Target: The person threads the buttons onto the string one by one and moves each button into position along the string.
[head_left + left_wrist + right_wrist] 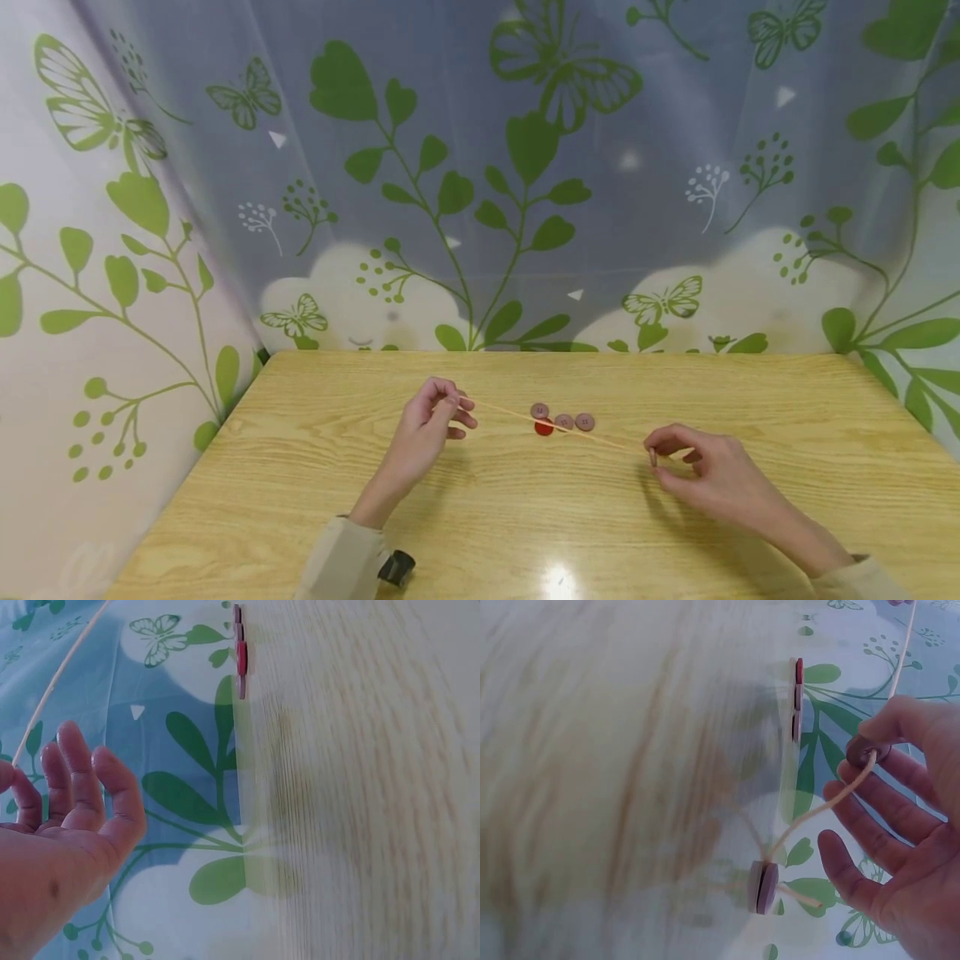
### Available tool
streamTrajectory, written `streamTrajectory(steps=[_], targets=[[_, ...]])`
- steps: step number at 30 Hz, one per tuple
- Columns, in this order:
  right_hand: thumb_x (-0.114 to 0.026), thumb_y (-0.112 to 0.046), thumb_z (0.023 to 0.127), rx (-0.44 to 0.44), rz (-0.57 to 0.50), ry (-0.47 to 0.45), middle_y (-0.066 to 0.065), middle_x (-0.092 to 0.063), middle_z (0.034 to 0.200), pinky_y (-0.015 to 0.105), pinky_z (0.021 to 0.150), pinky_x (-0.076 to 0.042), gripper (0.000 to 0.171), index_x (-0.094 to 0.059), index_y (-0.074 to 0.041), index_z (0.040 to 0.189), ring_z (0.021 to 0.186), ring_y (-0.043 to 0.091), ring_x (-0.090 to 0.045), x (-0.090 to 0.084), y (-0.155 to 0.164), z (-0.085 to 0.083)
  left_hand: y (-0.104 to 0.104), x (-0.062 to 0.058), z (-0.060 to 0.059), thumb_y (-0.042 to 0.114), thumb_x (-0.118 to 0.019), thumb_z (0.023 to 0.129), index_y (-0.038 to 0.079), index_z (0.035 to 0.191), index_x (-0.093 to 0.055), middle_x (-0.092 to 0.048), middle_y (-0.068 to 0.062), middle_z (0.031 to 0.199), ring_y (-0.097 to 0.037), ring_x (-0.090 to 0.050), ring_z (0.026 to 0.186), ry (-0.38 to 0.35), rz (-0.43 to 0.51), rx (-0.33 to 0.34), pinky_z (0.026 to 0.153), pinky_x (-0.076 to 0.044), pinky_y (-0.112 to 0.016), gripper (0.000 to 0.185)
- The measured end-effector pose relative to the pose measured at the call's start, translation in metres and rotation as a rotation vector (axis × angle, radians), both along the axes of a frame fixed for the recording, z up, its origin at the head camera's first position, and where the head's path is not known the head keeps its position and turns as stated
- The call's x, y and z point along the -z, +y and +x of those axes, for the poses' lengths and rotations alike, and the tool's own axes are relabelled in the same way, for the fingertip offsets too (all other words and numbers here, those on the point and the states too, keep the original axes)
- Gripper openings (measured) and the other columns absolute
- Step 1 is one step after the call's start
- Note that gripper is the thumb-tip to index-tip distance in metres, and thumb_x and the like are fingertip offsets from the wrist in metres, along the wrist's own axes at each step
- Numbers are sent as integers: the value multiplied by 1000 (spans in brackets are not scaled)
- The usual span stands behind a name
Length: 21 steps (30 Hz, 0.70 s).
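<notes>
A thin pale orange cord stretches taut between the two hands above the table. My left hand pinches its far end between thumb and index finger, the other fingers loosely spread. With thumb and index finger, my right hand pinches a brown button through which the cord runs. Below that hand, a further brown button sits on the cord near its tail, in the right wrist view. Between the hands lie a red button and several brown buttons, close together beneath the cord.
The wood-grain table reaches back to a curtain printed with green leaves and butterflies, which also hangs at both sides. A small black device sits at the left sleeve cuff.
</notes>
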State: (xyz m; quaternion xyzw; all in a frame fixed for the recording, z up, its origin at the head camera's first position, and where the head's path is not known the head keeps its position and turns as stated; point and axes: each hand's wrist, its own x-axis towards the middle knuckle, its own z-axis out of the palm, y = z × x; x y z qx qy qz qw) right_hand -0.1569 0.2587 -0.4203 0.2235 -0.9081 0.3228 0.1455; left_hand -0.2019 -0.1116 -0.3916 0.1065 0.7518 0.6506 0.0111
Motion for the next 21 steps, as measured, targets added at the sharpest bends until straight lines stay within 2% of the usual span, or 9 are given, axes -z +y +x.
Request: streamTrajectory(steps=[3, 8, 14, 21], targets=[[-81, -2, 78, 2, 16, 2, -1, -78, 95, 22, 61, -54, 29, -72, -16, 102, 82, 10, -73, 2, 2, -1, -1, 0, 0, 7, -39, 108, 3, 107, -52, -64, -17, 110, -18, -69, 88, -1, 3, -2, 78, -59, -32, 14], [-81, -2, 78, -2, 40, -2, 0, -79, 93, 20, 59, -52, 28, -72, -16, 100, 78, 5, -70, 5, 5, -3, -3, -1, -1, 8, -38, 108, 3, 106, -51, -63, -22, 113, -18, -69, 88, 11, 10, -10, 78, -58, -30, 14], [-81, -2, 79, -23, 76, -12, -1, -78, 95, 24, 64, -59, 26, -72, -14, 100, 84, 18, -75, 4, 11, -4, -5, -1, 0, 9, -38, 109, 3, 106, -50, -63, -24, 114, -17, -70, 89, 12, 11, -18, 78, -59, -31, 14], [-80, -2, 81, -43, 92, -58, -1, -78, 95, 23, 65, -60, 24, -72, -14, 101, 84, 17, -75, 3, 17, -6, -5, 0, 0, 10, -39, 109, 2, 107, -50, -64, -22, 113, -15, -69, 88, 10, 16, -13, 77, -58, -28, 14]])
